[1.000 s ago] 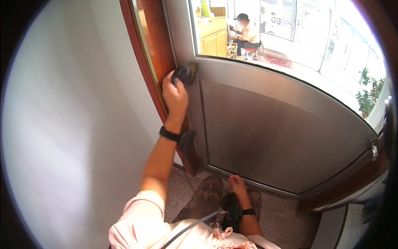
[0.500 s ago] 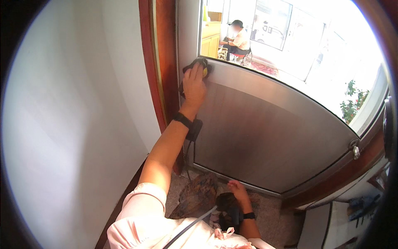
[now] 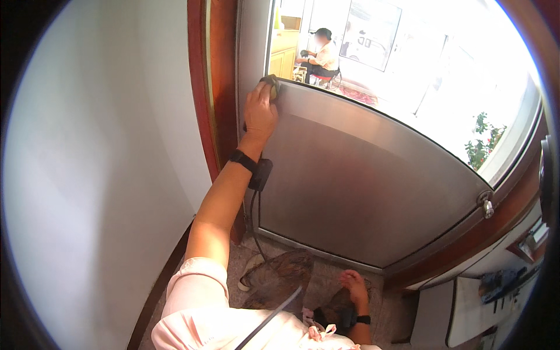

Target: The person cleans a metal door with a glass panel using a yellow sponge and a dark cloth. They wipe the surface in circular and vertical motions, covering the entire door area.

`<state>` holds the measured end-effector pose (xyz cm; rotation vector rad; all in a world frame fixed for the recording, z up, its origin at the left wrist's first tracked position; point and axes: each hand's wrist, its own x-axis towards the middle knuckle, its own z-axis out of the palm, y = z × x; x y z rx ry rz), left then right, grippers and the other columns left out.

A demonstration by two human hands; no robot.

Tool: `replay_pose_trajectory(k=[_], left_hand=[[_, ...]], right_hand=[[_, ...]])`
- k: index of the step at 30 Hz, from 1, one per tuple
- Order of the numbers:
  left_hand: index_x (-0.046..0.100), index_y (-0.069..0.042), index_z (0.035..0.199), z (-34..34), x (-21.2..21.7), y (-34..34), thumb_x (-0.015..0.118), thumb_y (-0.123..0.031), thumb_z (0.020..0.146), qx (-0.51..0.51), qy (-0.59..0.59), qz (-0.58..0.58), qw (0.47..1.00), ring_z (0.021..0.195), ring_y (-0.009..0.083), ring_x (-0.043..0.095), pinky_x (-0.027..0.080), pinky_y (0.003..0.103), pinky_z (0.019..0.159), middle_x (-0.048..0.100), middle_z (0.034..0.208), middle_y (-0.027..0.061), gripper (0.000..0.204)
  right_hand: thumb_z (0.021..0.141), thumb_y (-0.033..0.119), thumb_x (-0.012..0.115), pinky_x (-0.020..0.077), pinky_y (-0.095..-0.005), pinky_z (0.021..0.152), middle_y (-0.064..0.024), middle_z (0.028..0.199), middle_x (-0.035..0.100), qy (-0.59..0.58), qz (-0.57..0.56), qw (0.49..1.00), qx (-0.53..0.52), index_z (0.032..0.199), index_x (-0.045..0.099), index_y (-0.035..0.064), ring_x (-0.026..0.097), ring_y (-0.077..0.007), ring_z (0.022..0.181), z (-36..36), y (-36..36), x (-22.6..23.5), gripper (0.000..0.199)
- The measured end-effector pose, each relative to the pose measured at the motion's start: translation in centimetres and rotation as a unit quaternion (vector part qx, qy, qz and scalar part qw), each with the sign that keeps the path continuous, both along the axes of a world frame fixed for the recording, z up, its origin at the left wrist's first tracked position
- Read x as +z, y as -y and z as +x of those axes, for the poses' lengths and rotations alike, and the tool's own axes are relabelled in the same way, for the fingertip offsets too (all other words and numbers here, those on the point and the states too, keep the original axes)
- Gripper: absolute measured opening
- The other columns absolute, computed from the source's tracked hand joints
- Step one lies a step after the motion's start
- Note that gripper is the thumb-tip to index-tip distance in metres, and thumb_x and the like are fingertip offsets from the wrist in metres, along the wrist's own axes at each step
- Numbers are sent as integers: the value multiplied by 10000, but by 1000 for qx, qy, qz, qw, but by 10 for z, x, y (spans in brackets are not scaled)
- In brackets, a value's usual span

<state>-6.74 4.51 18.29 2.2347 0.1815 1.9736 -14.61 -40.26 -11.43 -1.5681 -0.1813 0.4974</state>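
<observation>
My left arm reaches up to the metal-framed door [image 3: 350, 169]. My left hand [image 3: 261, 114] is closed on a dark and yellow cloth [image 3: 272, 86], pressed to the frame by the lower left corner of the glass. Most of the cloth is hidden behind the fingers. Low down near my knees, my right hand [image 3: 353, 284] hangs in the air, its fingers loosely apart and nothing in them. A black strap circles each wrist, and a black box [image 3: 262, 175] with a cable sits at the left one.
A white wall [image 3: 105, 163] stands at my left, beside the red-brown door frame [image 3: 220, 87]. The door knob [image 3: 486, 207] is at the right. Lower right stands a white cabinet [image 3: 472, 309] with dark things on it. Beyond the glass, a person [image 3: 321, 55] sits on a red stool.
My right hand has moved right, away from my lap, and its fingers have spread. My left hand stays at the glass corner with the cloth; the whole view has shifted slightly.
</observation>
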Motion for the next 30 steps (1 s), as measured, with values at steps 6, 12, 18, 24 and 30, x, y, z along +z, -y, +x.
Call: replay_pose_trajectory(k=[6,12,18,24,30], left_hand=[[481,22,1087,15,-1,39,546,19,611,-54,-52,66,995,942,314,484,387,391,837,479,1127,169,481],[473,26,1077,9,-4,7,524,28,648,5,-31,-5,999,1025,331,446,368,375,880,456,1136,170,432],[490,2,1056,5,3,5,518,-14,645,-18,13,-57,998,950,332,459,387,387,832,471,1064,166,412],[505,-25,1045,2,3,1,530,-84,729,-56,-5,-60,997,915,333,488,421,377,773,491,994,164,322],[536,-11,989,12,7,10,564,-219,751,-33,7,-143,989,864,323,530,429,377,745,532,916,155,317]], right_hand=[[835,165,511,475,-307,693,-81,962,583,-63,130,986,-82,1019,503,67,570,-178,841,7,25,-6,209],[837,160,509,477,-302,702,-78,971,580,-73,132,985,-78,1035,497,65,572,-172,849,6,18,-14,220],[840,144,504,468,-286,708,-74,976,577,-64,122,988,-76,1036,496,61,568,-167,861,7,10,-20,213],[848,140,488,464,-293,713,-76,990,571,-64,105,991,-57,1038,493,68,563,-168,869,13,8,-27,204],[846,147,495,457,-303,737,-76,982,569,-73,121,988,-56,1038,495,56,559,-168,860,11,4,-20,213]])
